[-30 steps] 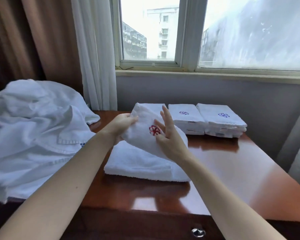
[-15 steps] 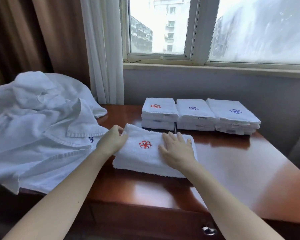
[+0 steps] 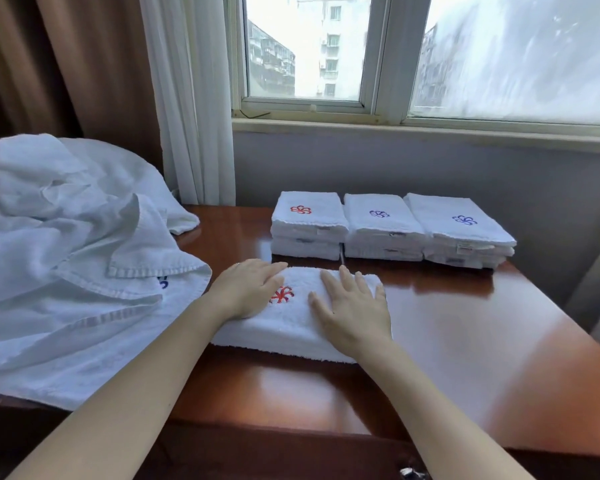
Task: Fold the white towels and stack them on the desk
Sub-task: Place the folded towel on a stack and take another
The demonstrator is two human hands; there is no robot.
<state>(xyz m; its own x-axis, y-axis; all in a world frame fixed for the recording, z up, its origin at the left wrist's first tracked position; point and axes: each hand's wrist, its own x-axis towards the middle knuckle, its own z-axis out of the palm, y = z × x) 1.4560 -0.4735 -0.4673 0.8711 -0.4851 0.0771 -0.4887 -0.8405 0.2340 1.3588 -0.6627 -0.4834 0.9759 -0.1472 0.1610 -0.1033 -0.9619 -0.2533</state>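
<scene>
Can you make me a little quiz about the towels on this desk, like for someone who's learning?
1. True or false: the left hand and right hand both lie flat on the folded towel.
2. How many towel stacks stand at the back of the desk?
3. The unfolded pile lies: A) left of the hands, B) right of them, C) on the stacks.
Key: 1 true; 2 three; 3 A.

Terry-cloth towel (image 3: 291,320); glossy wooden desk (image 3: 465,341)
</scene>
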